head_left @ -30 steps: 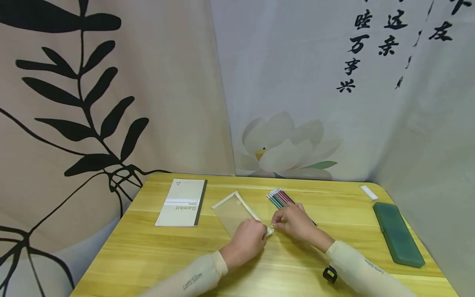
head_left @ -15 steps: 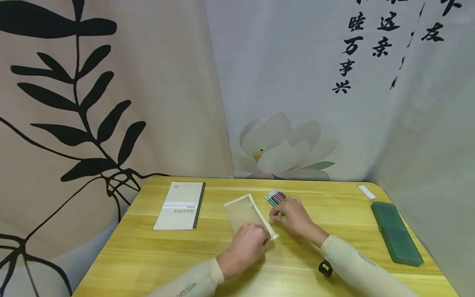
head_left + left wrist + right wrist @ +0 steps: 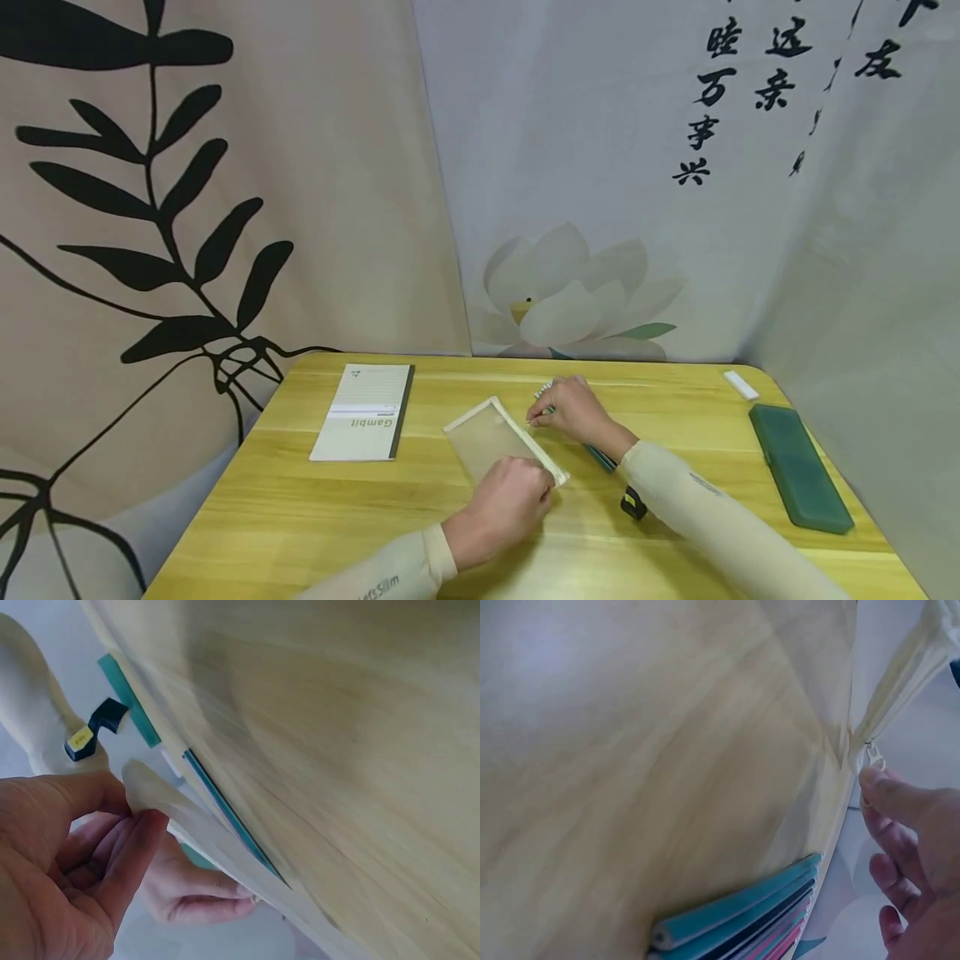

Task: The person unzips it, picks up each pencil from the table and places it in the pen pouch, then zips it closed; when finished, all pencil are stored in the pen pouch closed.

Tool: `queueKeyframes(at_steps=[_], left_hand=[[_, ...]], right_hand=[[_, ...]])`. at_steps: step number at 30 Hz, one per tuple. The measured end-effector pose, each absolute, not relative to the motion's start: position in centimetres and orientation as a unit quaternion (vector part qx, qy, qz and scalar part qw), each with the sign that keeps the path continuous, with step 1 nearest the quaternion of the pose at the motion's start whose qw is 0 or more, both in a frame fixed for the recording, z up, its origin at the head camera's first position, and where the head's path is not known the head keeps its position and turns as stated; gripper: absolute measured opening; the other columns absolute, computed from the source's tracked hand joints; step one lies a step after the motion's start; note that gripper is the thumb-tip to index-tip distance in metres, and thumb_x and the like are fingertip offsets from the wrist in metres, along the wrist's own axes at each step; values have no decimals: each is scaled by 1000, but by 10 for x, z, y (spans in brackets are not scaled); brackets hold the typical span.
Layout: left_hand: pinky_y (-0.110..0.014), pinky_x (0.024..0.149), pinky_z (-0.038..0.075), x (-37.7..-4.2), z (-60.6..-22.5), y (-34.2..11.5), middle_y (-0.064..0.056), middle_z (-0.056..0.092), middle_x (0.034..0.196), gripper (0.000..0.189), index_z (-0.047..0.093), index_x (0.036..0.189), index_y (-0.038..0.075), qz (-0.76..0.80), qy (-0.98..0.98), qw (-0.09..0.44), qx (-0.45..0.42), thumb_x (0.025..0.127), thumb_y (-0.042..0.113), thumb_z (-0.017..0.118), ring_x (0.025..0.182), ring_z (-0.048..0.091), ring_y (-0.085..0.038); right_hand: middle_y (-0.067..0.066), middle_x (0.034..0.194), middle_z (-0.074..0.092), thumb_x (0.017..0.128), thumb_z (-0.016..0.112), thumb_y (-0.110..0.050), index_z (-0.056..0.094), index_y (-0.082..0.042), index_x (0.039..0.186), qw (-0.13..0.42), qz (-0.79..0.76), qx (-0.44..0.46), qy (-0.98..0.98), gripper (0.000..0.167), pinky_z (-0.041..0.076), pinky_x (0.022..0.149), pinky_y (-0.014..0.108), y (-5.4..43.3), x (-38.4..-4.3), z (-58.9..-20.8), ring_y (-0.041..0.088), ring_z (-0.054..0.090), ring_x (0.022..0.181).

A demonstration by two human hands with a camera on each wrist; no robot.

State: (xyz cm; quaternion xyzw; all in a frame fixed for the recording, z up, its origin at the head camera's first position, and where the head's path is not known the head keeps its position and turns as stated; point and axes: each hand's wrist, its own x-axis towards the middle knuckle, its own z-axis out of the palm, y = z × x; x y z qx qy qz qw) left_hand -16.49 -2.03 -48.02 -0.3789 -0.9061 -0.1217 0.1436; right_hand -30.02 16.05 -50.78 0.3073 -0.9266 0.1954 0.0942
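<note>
A translucent zip pouch [image 3: 476,440] with cream edging is tilted up near the middle of the table. My left hand [image 3: 508,507] pinches its near corner between thumb and forefinger, as the left wrist view shows at the cream band [image 3: 202,825]. Farther along the zipper edge, my right hand [image 3: 573,414] pinches the small zipper pull [image 3: 875,755] between thumb and fingertips. Beneath the right hand and forearm lies a row of several pencils [image 3: 739,907], teal, dark and pink; in the head view they are mostly hidden.
A notebook [image 3: 362,414] marked "Gambit" lies at the left of the wooden table. At the right are a green case [image 3: 801,468] and a small white block [image 3: 741,385]. A black device with a yellow face [image 3: 633,502] shows at the right wrist.
My right hand has moved away from my left hand, along the zipper edge toward the pouch's far end, and now covers more of the pencils. The left hand keeps its corner.
</note>
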Motion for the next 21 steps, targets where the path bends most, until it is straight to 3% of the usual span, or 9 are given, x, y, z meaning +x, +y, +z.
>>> queueKeyframes(at_steps=[5, 9, 16, 21], left_hand=[[-3, 48, 31, -163, -481, -23, 13, 47, 57, 32, 65, 58, 18, -130, -907, 143, -373, 83, 2, 79, 53, 28, 4], [-4, 48, 31, -160, -481, -25, 12, 49, 58, 33, 64, 58, 18, -144, -910, 139, -364, 82, 1, 79, 54, 29, 4], [-4, 57, 50, -151, -480, -20, 11, 70, 71, 16, 80, 76, 17, -136, -900, 138, -391, 82, 3, 78, 64, 62, 6], [-12, 53, 51, -146, -479, -14, 12, 65, 66, 17, 76, 69, 21, -122, -897, 168, -390, 79, 8, 80, 61, 61, 2]], right_hand=[[-20, 91, 80, 81, 90, -32, 85, -36, 84, 90, 195, 308, -927, 7, 44, 88, 40, 154, -302, -509, 10, 62, 88], [-19, 90, 81, 81, 89, -31, 86, -35, 85, 98, 209, 300, -925, 7, 44, 89, 40, 157, -303, -514, 10, 62, 87], [-15, 88, 81, 80, 91, -25, 87, -31, 86, 133, 229, 282, -922, 10, 40, 82, 38, 165, -314, -521, 10, 57, 81], [-16, 89, 81, 81, 91, -29, 86, -34, 87, 132, 220, 292, -921, 8, 41, 87, 40, 160, -323, -517, 8, 50, 80]])
